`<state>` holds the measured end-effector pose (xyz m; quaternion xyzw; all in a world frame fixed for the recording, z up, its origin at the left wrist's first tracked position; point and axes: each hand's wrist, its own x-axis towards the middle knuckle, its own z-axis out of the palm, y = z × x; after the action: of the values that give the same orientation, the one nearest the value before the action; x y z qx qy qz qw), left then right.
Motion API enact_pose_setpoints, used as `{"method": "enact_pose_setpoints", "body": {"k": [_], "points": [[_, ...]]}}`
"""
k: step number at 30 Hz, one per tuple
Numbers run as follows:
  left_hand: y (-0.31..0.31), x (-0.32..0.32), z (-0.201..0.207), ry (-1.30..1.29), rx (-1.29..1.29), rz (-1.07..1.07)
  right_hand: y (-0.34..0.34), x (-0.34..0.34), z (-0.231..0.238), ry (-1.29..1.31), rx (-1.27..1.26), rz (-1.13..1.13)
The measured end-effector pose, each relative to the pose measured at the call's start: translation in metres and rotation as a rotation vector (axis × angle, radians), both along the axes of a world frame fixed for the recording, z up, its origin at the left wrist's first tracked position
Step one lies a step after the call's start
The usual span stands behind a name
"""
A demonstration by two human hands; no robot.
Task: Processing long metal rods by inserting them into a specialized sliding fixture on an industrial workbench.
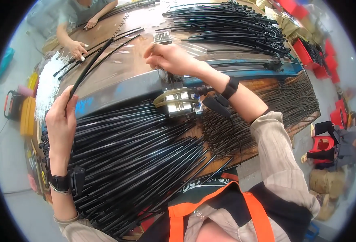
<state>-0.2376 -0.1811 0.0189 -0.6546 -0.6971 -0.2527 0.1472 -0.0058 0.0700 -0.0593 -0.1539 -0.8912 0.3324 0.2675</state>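
Note:
On the left, my left hand is closed round a long black tube, which slants up and away over the bench. A thin coil spring sticks out of the tube's far end. My right hand is raised over the middle of the bench, fingers curled together beside a small metal block. What its fingers hold, if anything, is hard to make out. Below my right forearm sits a metal clamp fixture with a yellowish hose looped over it.
Many black rods lie in front of me, with loose springs to their right. Black assemblies are piled at the far right. A blue rail crosses the bench. Opposite, a co-worker's hand touches rods near white strips.

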Motion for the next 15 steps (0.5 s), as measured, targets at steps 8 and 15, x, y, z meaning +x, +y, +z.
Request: {"method": "enact_pose_setpoints", "body": {"k": [8, 15], "points": [[0.011, -0.007, -0.011, 0.006, -0.050, -0.019, 0.021, 0.030, -0.015, -0.128, 0.647, -0.089], [0.033, -0.013, -0.047, 0.059, -0.223, -0.147, 0.085, 0.247, -0.034, -0.084, 0.797, -0.516]]}}
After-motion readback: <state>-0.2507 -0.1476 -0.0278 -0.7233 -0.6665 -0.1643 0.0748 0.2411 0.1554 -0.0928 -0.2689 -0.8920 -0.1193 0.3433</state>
